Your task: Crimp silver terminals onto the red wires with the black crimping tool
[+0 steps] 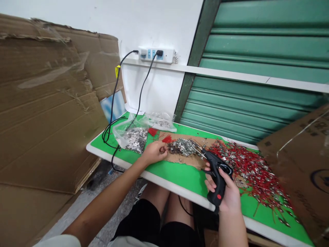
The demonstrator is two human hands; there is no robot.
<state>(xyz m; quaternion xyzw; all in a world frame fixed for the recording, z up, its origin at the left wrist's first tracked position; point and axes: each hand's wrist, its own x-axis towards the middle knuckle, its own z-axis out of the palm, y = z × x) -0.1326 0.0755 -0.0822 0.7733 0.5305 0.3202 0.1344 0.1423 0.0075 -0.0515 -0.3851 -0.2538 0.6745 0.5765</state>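
My right hand is wrapped round a black glue gun, its metal tip pointing up and left towards a pile of small silver metal pieces. The pile lies on a strip of brown cardboard. At the strip's left end, my left hand has its fingers curled together beside the pile. What its fingertips hold, if anything, is too small to tell. A red bundle of strings lies just behind my left hand. Many red strings with silver pieces are heaped to the right of the gun.
A plastic bag of silver pieces and a second bag rest on the green table. Black cables run from a wall power strip to the table's left side. Large cardboard boxes stand at left and right.
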